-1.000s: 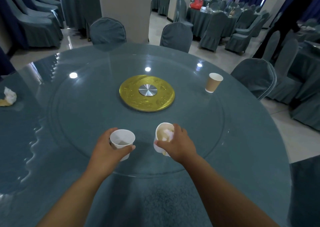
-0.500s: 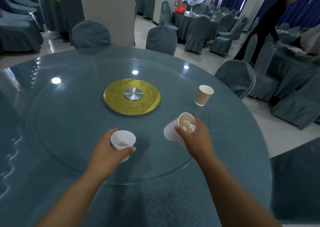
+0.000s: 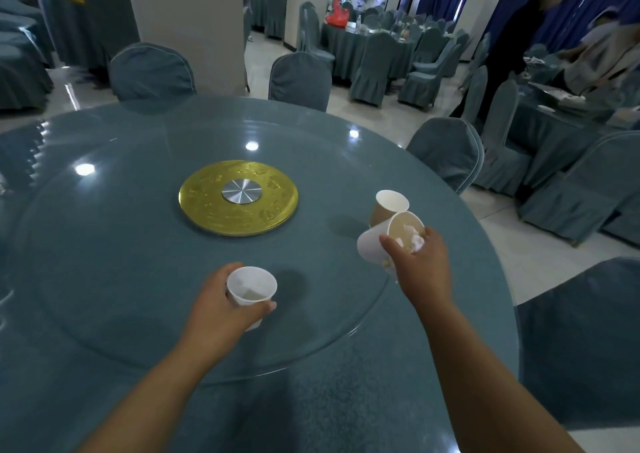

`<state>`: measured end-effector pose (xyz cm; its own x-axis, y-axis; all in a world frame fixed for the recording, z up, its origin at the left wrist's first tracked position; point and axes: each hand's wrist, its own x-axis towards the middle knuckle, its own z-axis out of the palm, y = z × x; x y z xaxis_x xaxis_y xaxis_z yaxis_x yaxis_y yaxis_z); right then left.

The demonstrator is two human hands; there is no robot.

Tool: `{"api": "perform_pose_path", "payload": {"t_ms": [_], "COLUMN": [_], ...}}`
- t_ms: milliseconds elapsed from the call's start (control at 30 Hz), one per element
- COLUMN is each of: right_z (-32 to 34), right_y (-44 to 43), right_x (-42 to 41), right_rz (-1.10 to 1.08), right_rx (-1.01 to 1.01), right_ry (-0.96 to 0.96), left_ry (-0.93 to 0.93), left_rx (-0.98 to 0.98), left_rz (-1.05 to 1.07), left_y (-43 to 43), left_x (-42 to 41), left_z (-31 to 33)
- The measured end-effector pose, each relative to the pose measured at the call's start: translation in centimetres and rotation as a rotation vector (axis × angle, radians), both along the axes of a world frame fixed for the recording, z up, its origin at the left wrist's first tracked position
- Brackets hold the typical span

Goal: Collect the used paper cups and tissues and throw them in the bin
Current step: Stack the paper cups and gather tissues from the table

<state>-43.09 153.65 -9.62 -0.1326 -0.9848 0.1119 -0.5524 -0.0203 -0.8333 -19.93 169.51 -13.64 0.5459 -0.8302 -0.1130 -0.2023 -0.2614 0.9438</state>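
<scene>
Head view: our left hand (image 3: 221,309) curls round 1 white cup (image 3: 251,288); our right hand (image 3: 424,267) pinches a tilted tissue-filled cup (image 3: 375,243) just beside the brown cup (image 3: 386,208) on the table (image 3: 104,245). Tilting further could spill tissue, or we may knock the brown cup over.

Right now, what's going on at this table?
A person is clearing cups off a round glass-topped table. The left hand grips a small white cup near the front edge. The right hand holds a tilted cup with crumpled tissue inside, right by a brown cup that stands upright on the table. Whether the two cups touch is unclear. No bin is in view.
</scene>
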Motion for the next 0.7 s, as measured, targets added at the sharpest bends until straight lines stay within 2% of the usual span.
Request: {"api": "perform_pose_path", "payload": {"t_ms": [233, 500, 700], "right_z": [0.3, -0.1, -1.0], "right_y": [-2.6, -4.8, -5.9], "right_x": [-1.5, -1.3, -0.7], "right_rz": [-0.065, -0.012, 0.058], "right_rx": [-0.079, -0.075, -0.001], "right_ry": [0.015, 0.055, 0.198], "left_ry": [-0.041, -0.023, -0.036], "left_rx": [0.004, 0.015, 0.025], "left_rz": [-0.020, -0.021, -0.020], "left_y": [-0.2, -0.9, -1.3], "left_x": [-0.5, -1.1, -1.2], "left_z": [0.0, -0.6, -0.7]}}
